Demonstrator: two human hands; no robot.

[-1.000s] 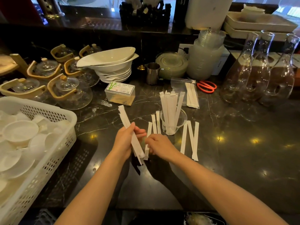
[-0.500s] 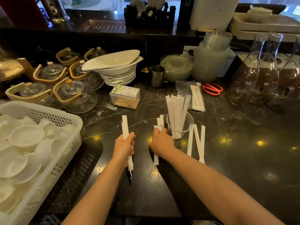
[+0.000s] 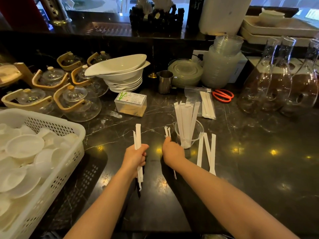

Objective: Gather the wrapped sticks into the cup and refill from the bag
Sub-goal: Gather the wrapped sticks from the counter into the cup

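Dark veined marble counter (image 3: pixel 241 195), cluttered along its back edge, bare toward the near edge.

Head view (only view).
- Left side: white perforated basket (image 3: pixel 51 169) of small dishes; glass teapots (image 3: pixel 77 102) behind it. Back middle: stacked white bowls (image 3: pixel 120 73), steel pitcher (image 3: pixel 165 81). Back right: glass carafes (image 3: pixel 276 80).
- Cup (image 3: pixel 198 130): clear, at mid-counter, upright, already holding a sheaf of wrapped sticks (image 3: pixel 185 121) that fans out above the rim.
- Bag (image 3: pixel 200 99): clear, lying flat behind the cup, a few sticks visible inside; red scissors (image 3: pixel 223 95) just beside it.
- Left hand (image 3: pixel 135 157): fingers curled closed around a small bundle (image 3: pixel 138 137) of sticks, held roughly upright, ends showing above and below the fist.
- Right hand (image 3: pixel 172 150): fingers closed on a few more sticks (image 3: pixel 167 131), just left of the cup and near its wall; contact with the cup cannot be told.
- Three loose sticks (image 3: pixel 207 150) lie on the counter to the right of the cup, toward the near edge.

Judgement: gathering is partly done; refill not started.

Doing the step well: square the bundle ends, tilt them toward the open side of the rim, and feed them in beside the standing sheaf rather than onto it. The cup looks light and top-heavy, so steady it and keep the grip loose enough not to crease wrappers.
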